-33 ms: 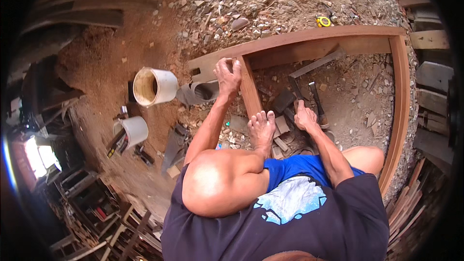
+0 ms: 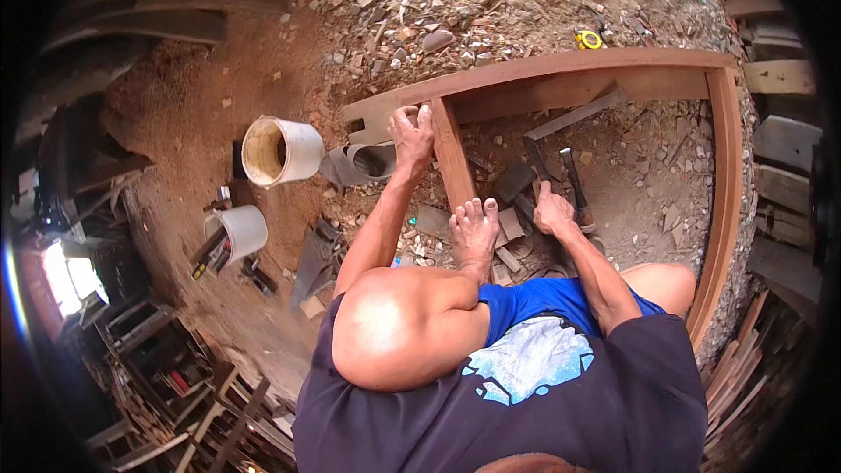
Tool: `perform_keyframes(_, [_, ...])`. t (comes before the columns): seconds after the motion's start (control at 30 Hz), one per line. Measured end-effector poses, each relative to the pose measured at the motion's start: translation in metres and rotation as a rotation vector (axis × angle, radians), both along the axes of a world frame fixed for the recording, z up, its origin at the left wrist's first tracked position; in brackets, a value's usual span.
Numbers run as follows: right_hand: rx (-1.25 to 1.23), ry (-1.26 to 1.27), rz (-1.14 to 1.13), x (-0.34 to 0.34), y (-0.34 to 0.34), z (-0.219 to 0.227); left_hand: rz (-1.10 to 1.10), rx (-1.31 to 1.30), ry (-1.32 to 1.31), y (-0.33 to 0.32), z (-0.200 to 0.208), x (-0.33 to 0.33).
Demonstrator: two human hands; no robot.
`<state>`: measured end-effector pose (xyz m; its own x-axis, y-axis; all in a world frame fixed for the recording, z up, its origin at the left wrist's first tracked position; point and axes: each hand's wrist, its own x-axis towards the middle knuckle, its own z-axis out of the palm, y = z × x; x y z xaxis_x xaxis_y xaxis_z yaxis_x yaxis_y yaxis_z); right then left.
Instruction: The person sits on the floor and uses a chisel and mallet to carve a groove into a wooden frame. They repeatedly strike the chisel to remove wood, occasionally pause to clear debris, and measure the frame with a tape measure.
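Observation:
A reddish wooden frame (image 2: 561,60) lies on the ground, with a crosspiece (image 2: 454,153) running toward me. My left hand (image 2: 412,136) has its fingers curled at the joint where the crosspiece meets the long rail, thumb beside the crosspiece's end. Inside the frame, my right hand (image 2: 554,210) is closed on the dark stock of a try square (image 2: 578,115), whose metal blade points up and right. Just right of that hand lies a chisel (image 2: 574,177). A dark, blocky tool head (image 2: 514,181) rests to its left. My bare foot (image 2: 473,229) presses at the crosspiece's near end.
Two white buckets (image 2: 302,151) (image 2: 246,231) stand at left, the nearer one holding tools. Beside my left hand is a grey shoe-like object (image 2: 372,160). A yellow tape measure (image 2: 588,39) sits beyond the rail, among rubble. Stacked boards (image 2: 782,158) line the right side.
My left hand has shifted slightly left, its thumb a little away from the crosspiece's end. My right hand stays on the try square.

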<state>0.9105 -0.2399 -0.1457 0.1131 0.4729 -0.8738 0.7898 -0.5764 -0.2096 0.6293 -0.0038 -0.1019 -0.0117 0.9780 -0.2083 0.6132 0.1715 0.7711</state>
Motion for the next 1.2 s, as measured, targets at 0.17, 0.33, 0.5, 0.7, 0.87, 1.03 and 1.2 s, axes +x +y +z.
perform_keyframes(0.17, [0.104, -0.118, 0.235, -0.034, -0.034, -0.023, 0.013, -0.426, -0.291, 0.019, -0.06, -0.045])
perform_keyframes(0.33, [0.102, 0.098, 0.143, -0.016, -0.007, 0.006, -0.095, -0.225, 0.165, 0.009, -0.005, 0.012])
perform_keyframes(0.5, [0.371, 0.23, 0.141, -0.01, 0.028, 0.012, -0.022, -0.229, -0.01, -0.006, -0.02, -0.031])
perform_keyframes(0.7, [0.407, 0.235, -0.176, -0.02, 0.099, 0.038, -0.079, -0.469, -0.305, -0.068, -0.002, -0.015])
perform_keyframes(0.87, [0.391, 0.308, -0.124, -0.085, 0.107, 0.06, -0.012, -0.378, -0.207, -0.143, 0.009, -0.051])
perform_keyframes(1.03, [0.402, 0.3, -0.185, -0.039, 0.068, 0.025, 0.054, -0.356, -0.163, -0.148, 0.042, -0.024])
perform_keyframes(1.2, [0.33, 0.289, -0.014, -0.017, 0.035, 0.05, -0.024, -0.236, -0.036, -0.13, 0.065, -0.026])
